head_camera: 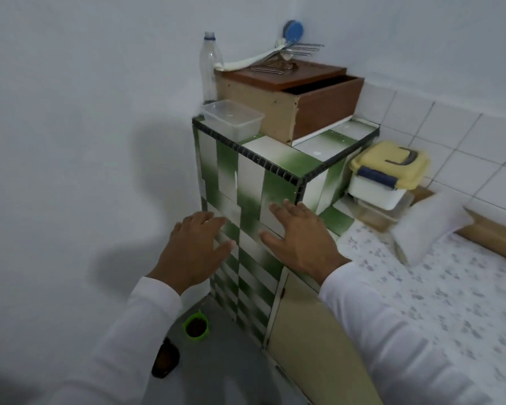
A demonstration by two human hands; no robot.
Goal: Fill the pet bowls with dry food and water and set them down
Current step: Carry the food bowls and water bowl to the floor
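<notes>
A small green bowl (196,327) holding brown dry food stands on the grey floor at the foot of a green-and-white tiled pillar (263,176). On top of the pillar rest a clear plastic tub (233,119) and, behind it, a clear plastic bottle (209,67) without a cap. My left hand (193,249) and my right hand (298,239) hover in front of the pillar's side, fingers spread, holding nothing.
A brown wooden box (301,97) with utensils on its lid sits on the pillar. To the right lies a counter with a patterned cloth (438,287), a yellow-lidded container (389,173) and a white bag (430,226). A dark shoe (165,359) shows on the floor.
</notes>
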